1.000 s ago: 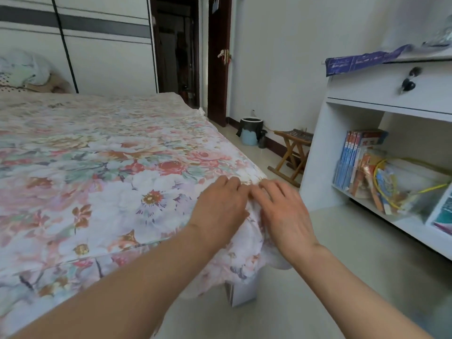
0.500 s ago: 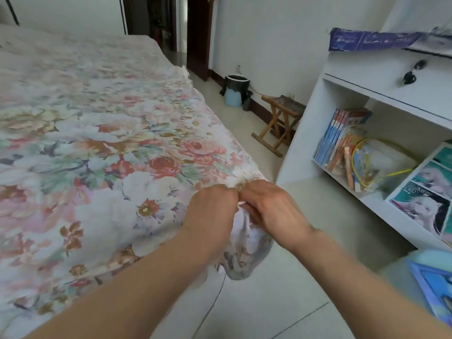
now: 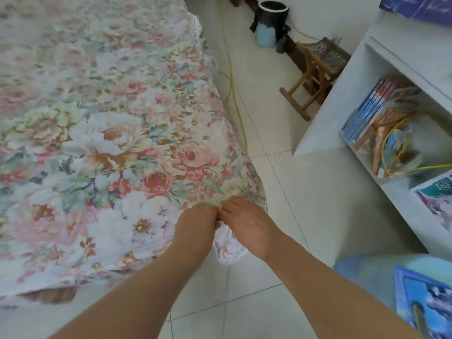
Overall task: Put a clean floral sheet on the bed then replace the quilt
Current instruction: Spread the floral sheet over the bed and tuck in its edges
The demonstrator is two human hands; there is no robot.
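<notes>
- Looking down, we see the floral sheet [image 3: 110, 143] spread over the bed, its near right corner gathered into a bunch that hangs over the tiled floor [image 3: 281, 216].
- We see our left hand [image 3: 199, 222] at that corner, knuckles up, fingers curled down into the bunched cloth and gripping it.
- We see our right hand [image 3: 247, 225] just beside it, touching the left one at the fingertips, fingers bent and pinching the same fold of sheet.
- Below both hands a loose white flap of the sheet dangles between our wrists.
- We note a yellow cable [image 3: 234, 99] running along the floor beside the bed.
- To the right stands a white shelf unit [image 3: 342, 113] with books [image 3: 362, 116] in it; beyond it, a small wooden stool [image 3: 315, 69] and a dark bin [image 3: 271, 18] by the wall.
</notes>
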